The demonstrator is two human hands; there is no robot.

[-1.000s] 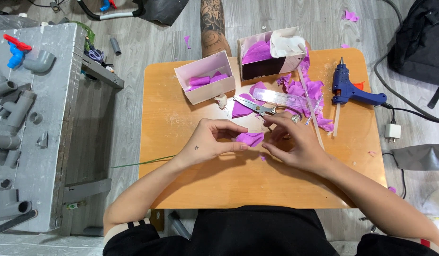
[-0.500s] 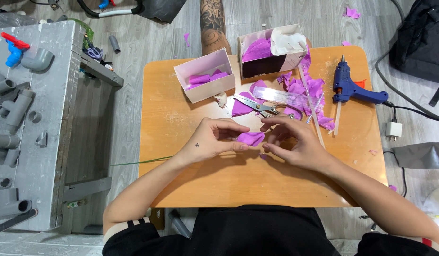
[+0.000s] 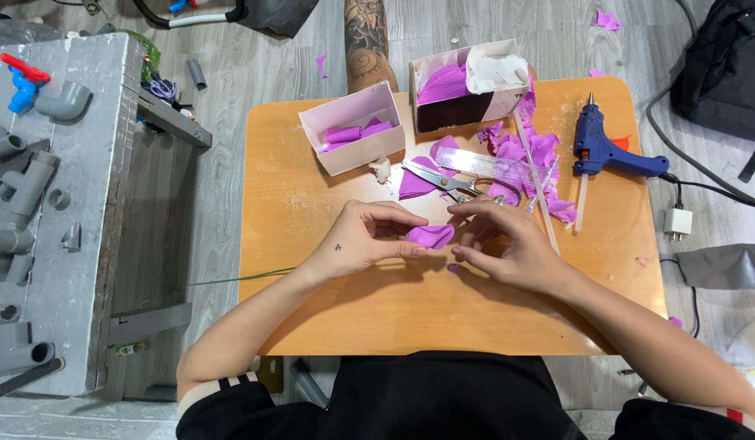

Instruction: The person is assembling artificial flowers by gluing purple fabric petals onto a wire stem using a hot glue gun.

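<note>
Over the middle of a small orange table [image 3: 312, 310], both hands pinch one purple paper piece [image 3: 431, 236]. My left hand [image 3: 365, 239] grips its left side with thumb and fingers. My right hand [image 3: 508, 244] holds its right edge with curled fingertips. A thin green stem [image 3: 239, 277] runs out leftward from under my left wrist, off the table edge. Just beyond the hands lie scissors [image 3: 451, 181] and a clear ruler [image 3: 483, 165] on scattered purple paper scraps [image 3: 532, 155].
A blue glue gun [image 3: 609, 151] lies at the table's right, cord running to a white plug [image 3: 679, 222]. Two open white boxes [image 3: 353, 129] [image 3: 467, 85] with purple paper stand at the back. Another person's tattooed leg [image 3: 367, 41] is behind. A grey pipe-fitting bench [image 3: 59, 204] stands left.
Both hands stay together on the purple piece; the fingers have shifted slightly around it. Nothing else on the table has moved.
</note>
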